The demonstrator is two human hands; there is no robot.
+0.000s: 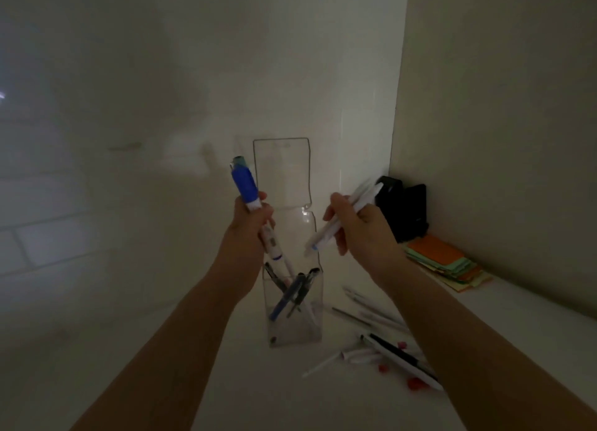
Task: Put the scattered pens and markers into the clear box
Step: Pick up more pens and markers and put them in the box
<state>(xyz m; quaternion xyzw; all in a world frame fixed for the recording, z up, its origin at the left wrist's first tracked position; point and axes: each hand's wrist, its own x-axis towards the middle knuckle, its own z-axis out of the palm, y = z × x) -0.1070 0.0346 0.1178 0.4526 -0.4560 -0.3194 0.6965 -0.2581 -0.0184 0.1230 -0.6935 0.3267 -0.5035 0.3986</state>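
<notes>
A tall clear box [315, 320] stands on the white surface and holds several pens leaning inside. Above its left rim my left hand [250, 225] grips a blue-capped white marker [245, 185] with other pens, their tips pointing down toward the opening. To the upper right of the box my right hand [358, 224] is closed on a bundle of white pens [339, 220], slanted with their tips toward the box. More scattered pens [381, 343] lie on the surface to the right of the box.
A clear open lid or panel [281, 172] rises behind the box against the wall. A black object [400, 207] and a stack of coloured sticky notes [445, 266] sit in the right corner. Small red bits [415, 382] lie among the pens.
</notes>
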